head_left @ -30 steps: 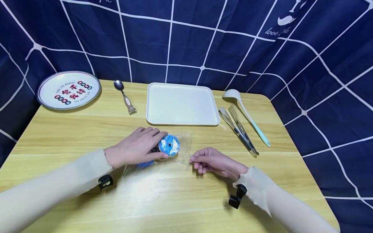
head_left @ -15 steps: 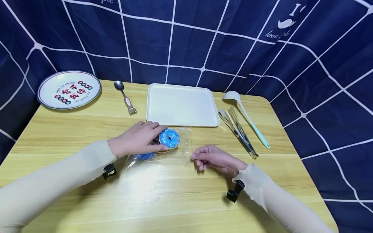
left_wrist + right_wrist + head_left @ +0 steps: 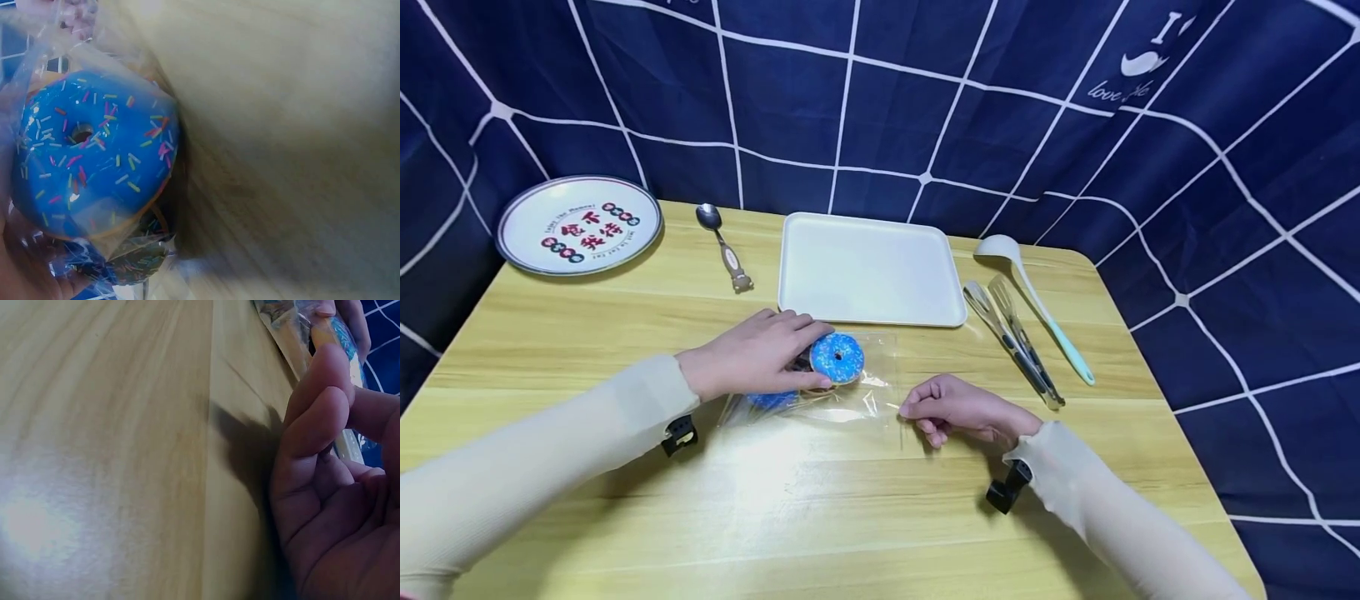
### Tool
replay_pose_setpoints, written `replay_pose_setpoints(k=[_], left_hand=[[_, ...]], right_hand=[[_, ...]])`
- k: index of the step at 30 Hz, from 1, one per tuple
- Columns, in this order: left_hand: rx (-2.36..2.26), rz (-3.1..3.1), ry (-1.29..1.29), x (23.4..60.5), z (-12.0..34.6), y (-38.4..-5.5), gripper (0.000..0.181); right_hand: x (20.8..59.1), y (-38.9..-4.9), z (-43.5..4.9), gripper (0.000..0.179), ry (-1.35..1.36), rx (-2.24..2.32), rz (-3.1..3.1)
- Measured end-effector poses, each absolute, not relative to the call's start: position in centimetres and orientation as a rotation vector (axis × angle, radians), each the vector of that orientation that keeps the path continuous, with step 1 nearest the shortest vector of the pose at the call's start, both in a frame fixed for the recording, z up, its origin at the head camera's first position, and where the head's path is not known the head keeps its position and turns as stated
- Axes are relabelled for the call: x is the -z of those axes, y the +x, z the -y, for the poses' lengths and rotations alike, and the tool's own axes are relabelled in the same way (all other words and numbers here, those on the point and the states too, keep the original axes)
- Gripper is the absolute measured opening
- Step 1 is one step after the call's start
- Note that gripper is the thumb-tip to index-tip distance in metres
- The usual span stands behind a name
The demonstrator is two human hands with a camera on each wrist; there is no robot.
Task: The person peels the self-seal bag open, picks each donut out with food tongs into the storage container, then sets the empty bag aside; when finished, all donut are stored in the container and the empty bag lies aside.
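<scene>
A clear plastic bag [image 3: 876, 400] lies over the wooden table in front of the white tray, with several doughnuts inside. My left hand [image 3: 760, 354] grips the doughnuts through the film, its fingers at the far side and its thumb at the near side. Facing up beside that thumb is a blue-iced doughnut [image 3: 852, 360] with coloured sprinkles. Another blue doughnut [image 3: 771, 401] shows under the left palm, and a dark brown sprinkled one [image 3: 140, 262] sits behind in the left wrist view. At the bag's right edge, my right hand [image 3: 962, 410] pinches the film between thumb and forefinger, other fingers curled.
Behind the bag is a white tray [image 3: 872, 271]. A printed plate [image 3: 527, 229] and a spoon [image 3: 727, 254] lie at the back left. Tongs [image 3: 1018, 350] and a ladle [image 3: 1037, 292] lie to the right. A blue checked cloth [image 3: 790, 92] hangs behind the table.
The left hand and bag have moved a little away from me, towards the tray. The right hand has drifted slightly right, and the film near it looks more stretched out.
</scene>
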State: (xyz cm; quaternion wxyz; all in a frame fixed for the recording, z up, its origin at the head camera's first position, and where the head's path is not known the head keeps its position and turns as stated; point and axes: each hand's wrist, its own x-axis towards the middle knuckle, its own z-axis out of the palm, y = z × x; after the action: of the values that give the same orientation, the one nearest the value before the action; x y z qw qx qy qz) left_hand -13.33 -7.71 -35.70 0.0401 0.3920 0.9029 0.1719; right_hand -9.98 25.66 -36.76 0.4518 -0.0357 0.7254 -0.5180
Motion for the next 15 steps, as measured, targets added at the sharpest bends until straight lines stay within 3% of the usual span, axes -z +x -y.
replay_pose_setpoints(k=[15], left_hand=[[-0.509, -2.790, 1.222, 35.70, 7.71, -13.12, 0.080]], right_hand=[[36.82, -9.58, -26.00, 0.019, -0.105, 1.294, -1.840]])
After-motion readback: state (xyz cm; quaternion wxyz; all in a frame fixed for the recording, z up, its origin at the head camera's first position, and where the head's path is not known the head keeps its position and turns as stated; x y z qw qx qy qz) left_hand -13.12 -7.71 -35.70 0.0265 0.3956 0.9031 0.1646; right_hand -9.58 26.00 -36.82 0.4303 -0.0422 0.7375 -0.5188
